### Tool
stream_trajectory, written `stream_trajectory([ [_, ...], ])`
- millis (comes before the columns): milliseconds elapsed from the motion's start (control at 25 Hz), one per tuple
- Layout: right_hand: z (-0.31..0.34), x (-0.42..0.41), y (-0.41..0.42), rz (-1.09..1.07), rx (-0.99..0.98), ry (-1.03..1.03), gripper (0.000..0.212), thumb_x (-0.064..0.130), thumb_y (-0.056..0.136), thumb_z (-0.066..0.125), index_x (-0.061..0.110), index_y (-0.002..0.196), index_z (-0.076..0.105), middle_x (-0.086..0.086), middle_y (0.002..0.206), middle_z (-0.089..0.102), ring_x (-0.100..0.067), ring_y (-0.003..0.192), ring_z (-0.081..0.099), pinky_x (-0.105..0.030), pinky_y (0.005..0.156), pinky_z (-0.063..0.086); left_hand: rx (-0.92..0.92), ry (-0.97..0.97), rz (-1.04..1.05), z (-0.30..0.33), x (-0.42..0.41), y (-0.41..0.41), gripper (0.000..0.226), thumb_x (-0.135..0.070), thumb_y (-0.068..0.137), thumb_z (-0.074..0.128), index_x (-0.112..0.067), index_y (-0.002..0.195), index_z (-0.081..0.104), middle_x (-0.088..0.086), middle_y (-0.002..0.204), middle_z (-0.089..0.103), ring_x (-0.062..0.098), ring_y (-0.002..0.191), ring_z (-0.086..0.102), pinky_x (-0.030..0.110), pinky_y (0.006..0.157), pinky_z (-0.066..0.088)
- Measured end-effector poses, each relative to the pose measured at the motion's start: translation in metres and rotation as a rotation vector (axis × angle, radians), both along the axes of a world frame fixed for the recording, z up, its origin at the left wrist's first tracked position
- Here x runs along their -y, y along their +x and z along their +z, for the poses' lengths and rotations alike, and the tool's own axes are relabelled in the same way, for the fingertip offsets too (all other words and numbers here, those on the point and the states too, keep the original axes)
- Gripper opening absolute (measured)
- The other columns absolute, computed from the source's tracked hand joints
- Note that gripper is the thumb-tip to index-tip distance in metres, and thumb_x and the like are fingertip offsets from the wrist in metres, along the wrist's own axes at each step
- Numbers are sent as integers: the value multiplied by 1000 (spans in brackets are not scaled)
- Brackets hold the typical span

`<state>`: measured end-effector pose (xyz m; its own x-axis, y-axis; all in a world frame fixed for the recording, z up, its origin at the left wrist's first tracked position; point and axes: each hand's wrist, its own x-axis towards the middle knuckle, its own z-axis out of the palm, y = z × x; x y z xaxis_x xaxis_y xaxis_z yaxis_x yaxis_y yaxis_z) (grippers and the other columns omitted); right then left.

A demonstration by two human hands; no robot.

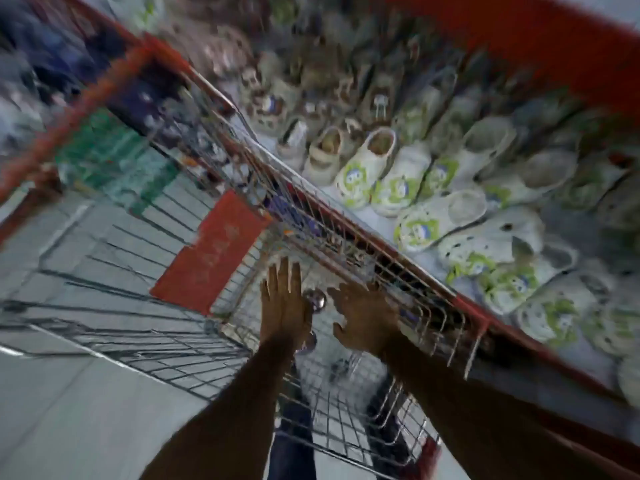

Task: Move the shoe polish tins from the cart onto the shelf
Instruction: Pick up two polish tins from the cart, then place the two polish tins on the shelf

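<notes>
The view is blurred by motion. Both my hands reach down into the near end of a wire shopping cart [346, 244]. My left hand [285, 303] is flat with its fingers straight. My right hand [363, 317] is palm down with its fingers spread and slightly curled. Between them lies a round shiny shoe polish tin [316, 300], and a second tin [309, 341] shows just below my left hand. Neither hand clearly grips a tin. The shelf [433, 216] runs along the cart's right side.
Rows of white clogs [367, 168] with green cartoon prints fill the shelf. A red shelf edge [540, 46] crosses the top right. A red flap [207, 251] hangs in the cart, which has a red rim [86, 98]. Grey floor [69, 410] lies to the left.
</notes>
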<state>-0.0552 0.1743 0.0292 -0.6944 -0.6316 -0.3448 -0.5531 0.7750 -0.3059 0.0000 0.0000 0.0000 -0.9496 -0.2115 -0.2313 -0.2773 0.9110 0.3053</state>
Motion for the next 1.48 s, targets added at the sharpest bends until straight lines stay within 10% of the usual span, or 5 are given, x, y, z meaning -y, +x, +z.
stream_trajectory([
  [160,-105,-27,36,28,250,339,79,39,93,59,21,159,19,-11,166,23,-30,154,17,-56,122,19,375,80,244,-102,-26,28,59,-24,90,59,-8,145,43,24,159,30,46,142,33,56,112,39],
  [560,-159,-35,52,-183,147,233,50,8,84,67,13,132,54,-17,135,55,-39,122,52,-43,85,60,439,41,6,-142,-41,54,32,-12,79,71,-10,110,62,11,120,51,36,111,54,46,86,57],
  [800,-46,-9,27,-177,133,203,65,25,74,75,16,133,50,-16,142,47,-39,117,53,-48,87,58,233,24,14,-19,-11,32,72,-31,69,77,-14,131,43,13,122,52,36,108,56,50,81,58],
  [1480,393,-54,-123,-427,-751,-491,73,44,63,79,16,128,61,-15,110,62,-37,103,60,-47,88,55,-893,-58,-245,397,-8,-154,67,-44,68,67,-12,126,57,10,113,63,32,103,56,43,87,47],
])
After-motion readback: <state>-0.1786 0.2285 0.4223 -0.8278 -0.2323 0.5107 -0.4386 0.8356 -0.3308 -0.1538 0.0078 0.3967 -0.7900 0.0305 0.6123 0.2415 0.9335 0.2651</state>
